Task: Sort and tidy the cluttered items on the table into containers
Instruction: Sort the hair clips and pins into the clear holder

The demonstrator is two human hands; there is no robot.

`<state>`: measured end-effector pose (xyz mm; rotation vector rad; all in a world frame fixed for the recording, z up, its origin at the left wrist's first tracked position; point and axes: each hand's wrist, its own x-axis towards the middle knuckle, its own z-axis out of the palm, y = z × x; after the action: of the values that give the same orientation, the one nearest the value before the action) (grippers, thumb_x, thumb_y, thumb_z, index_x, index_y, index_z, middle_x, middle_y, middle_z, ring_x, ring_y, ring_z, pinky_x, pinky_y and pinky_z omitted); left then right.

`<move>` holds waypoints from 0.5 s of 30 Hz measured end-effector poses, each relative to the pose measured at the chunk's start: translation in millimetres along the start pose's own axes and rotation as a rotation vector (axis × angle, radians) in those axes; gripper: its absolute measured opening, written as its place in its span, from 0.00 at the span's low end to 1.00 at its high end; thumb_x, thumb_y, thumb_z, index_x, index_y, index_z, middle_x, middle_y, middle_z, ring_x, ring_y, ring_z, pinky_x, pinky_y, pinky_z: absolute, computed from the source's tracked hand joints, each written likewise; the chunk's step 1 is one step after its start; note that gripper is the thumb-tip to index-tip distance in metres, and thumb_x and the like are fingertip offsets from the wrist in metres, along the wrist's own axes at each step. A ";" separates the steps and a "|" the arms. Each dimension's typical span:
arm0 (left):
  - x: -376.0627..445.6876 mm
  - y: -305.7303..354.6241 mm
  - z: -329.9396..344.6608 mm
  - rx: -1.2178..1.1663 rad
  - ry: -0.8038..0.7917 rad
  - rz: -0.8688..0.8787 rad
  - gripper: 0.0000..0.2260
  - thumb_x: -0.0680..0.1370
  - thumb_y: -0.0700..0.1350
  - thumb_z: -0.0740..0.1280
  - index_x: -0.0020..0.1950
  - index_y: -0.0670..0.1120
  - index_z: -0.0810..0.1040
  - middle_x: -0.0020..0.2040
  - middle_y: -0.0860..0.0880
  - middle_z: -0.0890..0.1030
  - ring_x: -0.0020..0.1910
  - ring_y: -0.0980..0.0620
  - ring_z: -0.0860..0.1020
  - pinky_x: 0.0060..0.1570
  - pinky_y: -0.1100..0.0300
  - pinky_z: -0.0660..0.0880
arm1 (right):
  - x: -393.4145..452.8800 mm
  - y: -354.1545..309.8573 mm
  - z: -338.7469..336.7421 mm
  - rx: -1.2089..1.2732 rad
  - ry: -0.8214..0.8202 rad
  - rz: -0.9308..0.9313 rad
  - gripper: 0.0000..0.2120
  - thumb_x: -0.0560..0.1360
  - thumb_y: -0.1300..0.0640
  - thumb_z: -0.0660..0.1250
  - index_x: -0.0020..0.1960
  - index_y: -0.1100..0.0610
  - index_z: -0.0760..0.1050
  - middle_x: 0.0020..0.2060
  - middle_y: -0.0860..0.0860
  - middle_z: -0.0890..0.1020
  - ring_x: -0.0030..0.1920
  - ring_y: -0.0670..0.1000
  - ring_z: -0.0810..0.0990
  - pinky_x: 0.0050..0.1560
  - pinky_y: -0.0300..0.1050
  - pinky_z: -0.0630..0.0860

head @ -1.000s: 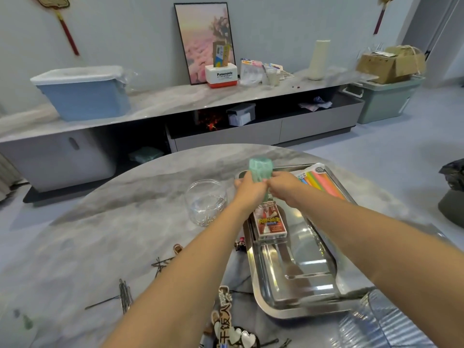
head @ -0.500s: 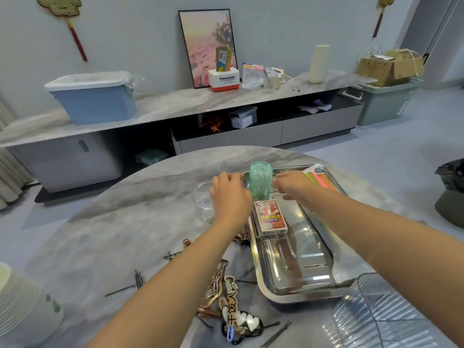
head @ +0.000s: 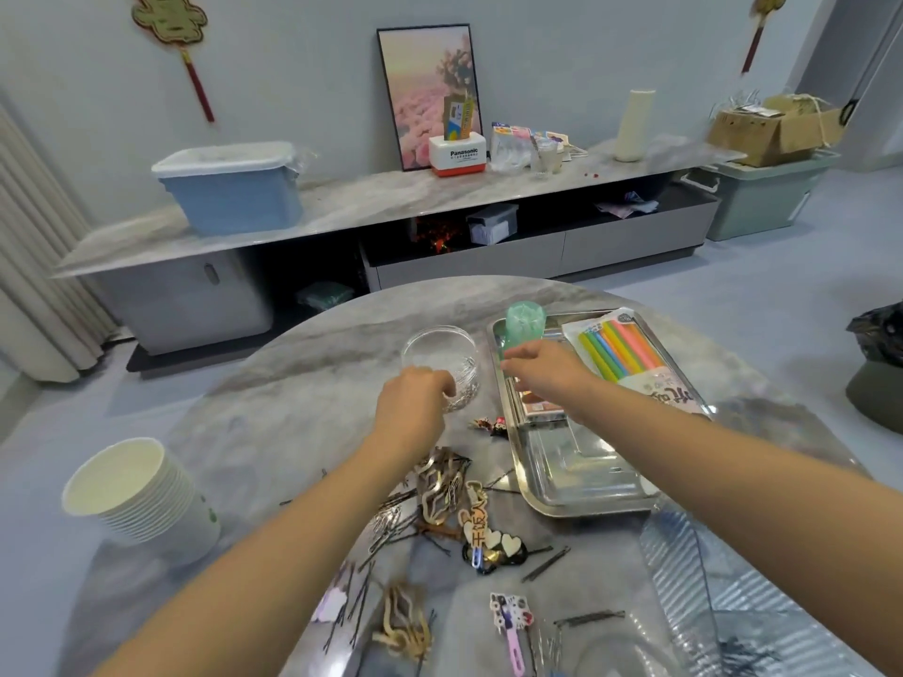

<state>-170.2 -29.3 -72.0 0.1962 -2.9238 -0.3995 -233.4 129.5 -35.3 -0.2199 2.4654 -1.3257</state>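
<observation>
Tray (head: 576, 500) holds green roll (head: 524, 327), straws (head: 623, 351), card box (head: 540, 408). Hairpins and clips (head: 440, 505) unsorted on the table (head: 273, 417); bowl (head: 442, 359) looks empty. My left hand (head: 413, 408) loosely curled, empty; right hand (head: 547, 371): grip unclear.

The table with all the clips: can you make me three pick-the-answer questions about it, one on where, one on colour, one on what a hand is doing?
1. Where does the straw pack lie?
A in the tray
B in the glass bowl
C on the floor

2. What colour is the roll in the tray?
A red
B green
C black

3. What is the left hand doing?
A gripping the paper cups
B holding nothing, beside the bowl
C lifting the tray

Answers: 1 A, the pack rests along the tray's right side. 2 B, the roll is mint green. 3 B, nothing shows in its fingers, which are near the bowl's rim.
</observation>
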 end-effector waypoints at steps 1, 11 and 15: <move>-15.0 -0.2 -7.9 -0.028 0.004 0.020 0.12 0.77 0.36 0.62 0.55 0.49 0.79 0.53 0.48 0.80 0.55 0.47 0.75 0.48 0.55 0.72 | -12.3 -1.5 3.8 0.031 -0.035 0.008 0.19 0.78 0.54 0.62 0.68 0.58 0.69 0.59 0.54 0.76 0.54 0.53 0.77 0.50 0.46 0.77; -169.6 13.0 -64.5 -0.095 -0.089 0.200 0.11 0.77 0.42 0.65 0.58 0.49 0.80 0.53 0.49 0.79 0.55 0.49 0.75 0.53 0.56 0.72 | -139.5 19.9 24.6 0.267 -0.317 0.100 0.25 0.75 0.48 0.67 0.67 0.58 0.70 0.50 0.56 0.78 0.44 0.54 0.81 0.40 0.43 0.79; -212.6 4.6 -67.6 -0.017 -0.124 0.208 0.10 0.77 0.43 0.65 0.56 0.50 0.81 0.52 0.49 0.80 0.55 0.49 0.75 0.52 0.57 0.71 | -181.0 29.5 40.1 0.221 -0.420 0.063 0.20 0.76 0.49 0.66 0.65 0.56 0.71 0.51 0.52 0.79 0.45 0.51 0.82 0.43 0.44 0.81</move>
<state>49.9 -9.1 -41.4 -0.1398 -3.0200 -0.4163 -49.5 166.7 -41.3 -0.3258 1.9499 -1.3523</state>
